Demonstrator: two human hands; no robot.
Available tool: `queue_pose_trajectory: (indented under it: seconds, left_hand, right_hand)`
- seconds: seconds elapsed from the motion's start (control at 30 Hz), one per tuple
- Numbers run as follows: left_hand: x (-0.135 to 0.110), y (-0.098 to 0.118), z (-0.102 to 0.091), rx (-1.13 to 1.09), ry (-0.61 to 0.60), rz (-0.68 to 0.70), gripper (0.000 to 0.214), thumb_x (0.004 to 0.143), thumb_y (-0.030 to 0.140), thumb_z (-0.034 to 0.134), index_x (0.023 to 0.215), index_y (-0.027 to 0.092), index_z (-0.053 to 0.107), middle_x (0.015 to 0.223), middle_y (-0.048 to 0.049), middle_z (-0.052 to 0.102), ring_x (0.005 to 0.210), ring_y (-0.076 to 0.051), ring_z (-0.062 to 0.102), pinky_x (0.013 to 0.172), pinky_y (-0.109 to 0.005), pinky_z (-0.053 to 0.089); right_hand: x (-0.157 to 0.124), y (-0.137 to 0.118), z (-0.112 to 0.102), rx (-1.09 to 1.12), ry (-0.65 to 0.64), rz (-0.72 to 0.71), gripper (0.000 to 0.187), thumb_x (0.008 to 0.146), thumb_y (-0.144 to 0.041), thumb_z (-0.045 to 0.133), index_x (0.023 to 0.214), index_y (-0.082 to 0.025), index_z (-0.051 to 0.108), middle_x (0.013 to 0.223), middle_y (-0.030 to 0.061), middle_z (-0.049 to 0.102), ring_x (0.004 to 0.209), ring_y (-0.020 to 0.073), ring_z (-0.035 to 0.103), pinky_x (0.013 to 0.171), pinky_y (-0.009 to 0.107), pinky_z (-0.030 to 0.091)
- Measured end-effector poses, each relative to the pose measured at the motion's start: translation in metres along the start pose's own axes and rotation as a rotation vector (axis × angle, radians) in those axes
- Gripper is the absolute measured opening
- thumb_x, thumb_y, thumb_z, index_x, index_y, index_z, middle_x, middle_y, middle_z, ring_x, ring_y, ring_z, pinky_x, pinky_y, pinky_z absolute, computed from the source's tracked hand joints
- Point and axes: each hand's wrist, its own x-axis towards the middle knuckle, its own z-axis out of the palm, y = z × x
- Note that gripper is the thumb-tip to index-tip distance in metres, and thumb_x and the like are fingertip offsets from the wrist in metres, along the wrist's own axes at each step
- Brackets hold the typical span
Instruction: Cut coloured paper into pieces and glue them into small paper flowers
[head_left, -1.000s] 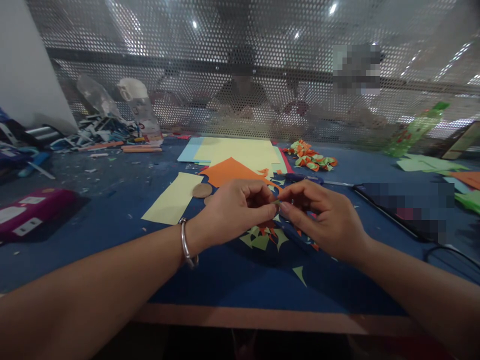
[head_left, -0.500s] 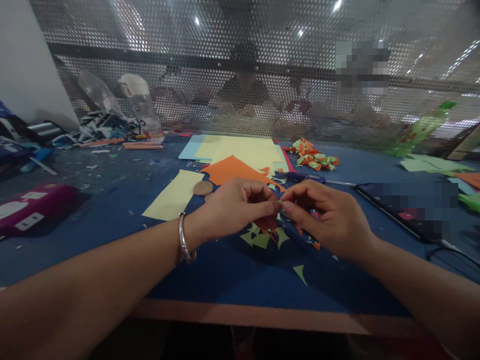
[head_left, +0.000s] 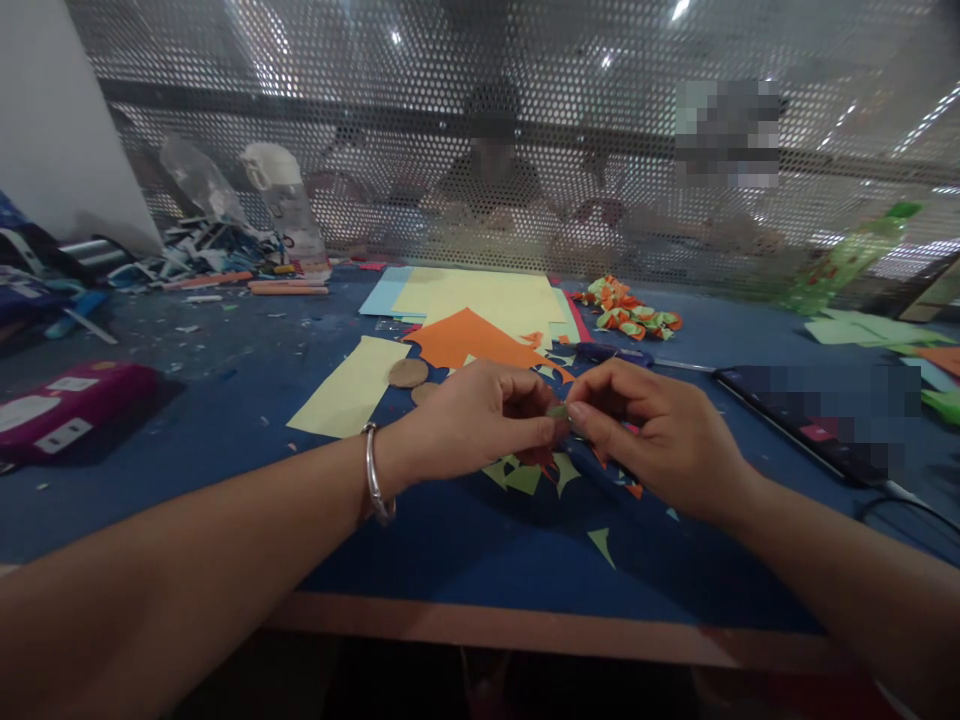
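My left hand (head_left: 495, 410) and my right hand (head_left: 645, 425) meet above the blue table, fingertips pinched on a small piece of green paper (head_left: 558, 411). Its full shape is hidden by the fingers. Beneath them lie green paper scraps (head_left: 523, 478) and small orange bits. An orange sheet with scalloped cut edges (head_left: 466, 338) rests just beyond my left hand. Two round tan discs (head_left: 408, 373) are beside it, one partly covered by that hand. Left of them lies a pale yellow paper strip (head_left: 352, 388).
Stacked yellow and blue sheets (head_left: 480, 290) lie at the back, near a pile of curled orange and green pieces (head_left: 630, 312). A screwdriver-like tool (head_left: 615, 354) and a phone (head_left: 795, 420) are to the right. A purple box (head_left: 75, 410) and a clear bottle (head_left: 289, 205) stand left.
The small green paper has turned between the fingertips and shows more of its face. Both hands stay almost in place; the view has shifted slightly.
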Motion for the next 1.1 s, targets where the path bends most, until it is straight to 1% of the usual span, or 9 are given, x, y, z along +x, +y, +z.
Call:
queue_pose_trajectory:
  seconds: [0.17, 0.33, 0.4, 0.6, 0.7, 0.8, 0.93, 1.0, 1.1]
  left_hand:
    - [-0.001, 0.002, 0.000, 0.062, 0.009, -0.001, 0.009, 0.085, 0.020, 0.064, 0.077, 0.016, 0.063, 0.069, 0.0008, 0.069, 0.063, -0.011, 0.066, 0.064, -0.023, 0.056]
    - [-0.003, 0.006, 0.001, 0.445, 0.067, 0.195, 0.011, 0.087, 0.018, 0.061, 0.076, 0.016, 0.062, 0.067, 0.0023, 0.064, 0.062, -0.009, 0.058, 0.057, -0.019, 0.044]
    - [-0.002, 0.005, -0.001, 0.479, 0.072, 0.221, 0.012, 0.088, 0.019, 0.062, 0.077, 0.016, 0.062, 0.067, 0.0024, 0.063, 0.062, -0.009, 0.057, 0.056, -0.019, 0.043]
    - [0.004, -0.002, -0.006, 0.113, 0.042, 0.091, 0.015, 0.088, 0.027, 0.067, 0.079, 0.014, 0.065, 0.069, 0.0003, 0.069, 0.062, -0.009, 0.065, 0.060, -0.020, 0.051]
    - [0.003, -0.002, -0.006, 0.066, 0.047, 0.101, 0.016, 0.087, 0.028, 0.069, 0.079, 0.014, 0.067, 0.069, -0.0003, 0.070, 0.063, -0.009, 0.065, 0.062, -0.021, 0.053]
    - [0.002, -0.001, -0.005, 0.114, 0.038, 0.145, 0.017, 0.088, 0.030, 0.068, 0.082, 0.015, 0.069, 0.070, -0.0009, 0.070, 0.065, -0.010, 0.065, 0.064, -0.021, 0.053]
    - [0.000, 0.004, -0.011, 0.224, 0.010, 0.122, 0.017, 0.089, 0.032, 0.066, 0.086, 0.016, 0.070, 0.072, -0.0008, 0.071, 0.067, -0.011, 0.065, 0.064, -0.022, 0.050]
    - [-0.002, 0.008, -0.017, 0.355, -0.026, 0.088, 0.019, 0.087, 0.035, 0.068, 0.092, 0.017, 0.072, 0.075, -0.0001, 0.071, 0.065, -0.011, 0.062, 0.062, -0.022, 0.045]
    - [-0.006, 0.015, -0.023, 0.572, -0.114, 0.023, 0.030, 0.078, 0.041, 0.078, 0.097, 0.018, 0.074, 0.078, 0.0010, 0.069, 0.064, -0.011, 0.057, 0.058, -0.022, 0.039]
  right_hand:
    - [0.000, 0.000, 0.001, 0.034, -0.042, 0.054, 0.011, 0.094, -0.028, 0.059, 0.088, -0.020, 0.063, 0.063, -0.0044, 0.059, 0.050, 0.0085, 0.052, 0.049, 0.022, 0.041]
    - [0.002, -0.003, 0.000, 0.096, -0.075, 0.096, 0.010, 0.093, -0.026, 0.058, 0.085, -0.020, 0.061, 0.057, -0.0055, 0.057, 0.047, 0.0081, 0.051, 0.046, 0.021, 0.039]
    - [0.003, -0.005, -0.001, 0.120, -0.085, 0.107, 0.010, 0.092, -0.025, 0.058, 0.084, -0.020, 0.061, 0.056, -0.0061, 0.056, 0.044, 0.0074, 0.050, 0.044, 0.021, 0.038]
    - [0.004, -0.004, -0.004, 0.147, -0.075, 0.163, 0.012, 0.093, -0.028, 0.059, 0.084, -0.019, 0.060, 0.055, -0.0057, 0.058, 0.042, 0.0077, 0.052, 0.041, 0.020, 0.039]
    - [0.005, -0.001, -0.004, 0.152, -0.073, 0.161, 0.012, 0.093, -0.028, 0.059, 0.084, -0.019, 0.060, 0.055, -0.0053, 0.060, 0.042, 0.0080, 0.054, 0.042, 0.020, 0.040]
    - [0.005, -0.001, -0.003, 0.161, -0.066, 0.154, 0.012, 0.093, -0.026, 0.059, 0.083, -0.019, 0.060, 0.054, -0.0053, 0.059, 0.041, 0.0081, 0.053, 0.042, 0.020, 0.039]
    - [0.006, -0.004, -0.003, 0.155, -0.065, 0.142, 0.011, 0.091, -0.024, 0.058, 0.081, -0.020, 0.059, 0.053, -0.0053, 0.059, 0.040, 0.0082, 0.052, 0.040, 0.020, 0.038]
    - [0.005, -0.004, -0.003, 0.134, -0.049, 0.142, 0.010, 0.090, -0.024, 0.058, 0.081, -0.020, 0.059, 0.053, -0.0051, 0.059, 0.040, 0.0081, 0.051, 0.041, 0.021, 0.039]
    - [0.005, -0.003, -0.003, 0.095, -0.010, 0.124, 0.010, 0.089, -0.023, 0.059, 0.080, -0.020, 0.060, 0.055, -0.0047, 0.059, 0.042, 0.0083, 0.052, 0.043, 0.021, 0.040]
